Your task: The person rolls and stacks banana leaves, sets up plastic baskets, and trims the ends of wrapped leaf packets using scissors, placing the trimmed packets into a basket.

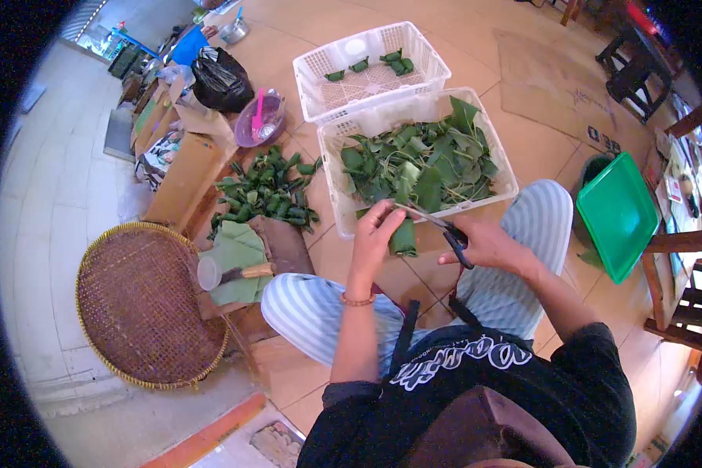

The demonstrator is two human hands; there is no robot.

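My left hand [376,234] is closed around a green leaf-wrapped parcel [403,238], whose lower end hangs below my fingers. In my right hand [487,243] is a pair of scissors [447,228] with dark handles. The blades reach left to the parcel's upper end, close to my left fingertips. Whether they are apart there is too small to tell. Just beyond my hands stands a white plastic crate [335,183] full of loose green leaf pieces [437,160].
Behind is a second white crate [312,74] with several leaf parcels. To the left lie a heap of leaf parcels [265,191], a knife [249,271] on flat leaves, a round woven tray [144,304], a purple bowl [247,129] and cardboard boxes [181,178]. A green tray [618,218] stands right.
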